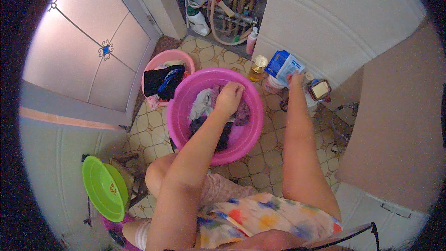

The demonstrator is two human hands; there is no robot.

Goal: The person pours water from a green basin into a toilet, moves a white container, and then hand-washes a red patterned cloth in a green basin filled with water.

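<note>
A large pink plastic basin (pixel 256 136) stands on the tiled floor before me, with a grey-white cloth (pixel 201 104), a purple patterned cloth (pixel 243 113) and dark cloth in it. Over its far part is my left hand (pixel 229 99), fingers curled close to the purple cloth; whether they pinch anything is hidden. My right hand (pixel 295 77) is at the lower edge of a blue and clear plastic packet (pixel 283 64), its fingers closed on that edge. The packet lies over a pink-and-white tub (pixel 273 85).
A smaller pink basin (pixel 190 61) holds dark clothes, left of the large one. Near the wall stand a gold-lidded jar (pixel 259 64), a soap bar in a dish (pixel 320 90) and a pump bottle (pixel 252 42). A green basin (pixel 104 188) leans at lower left.
</note>
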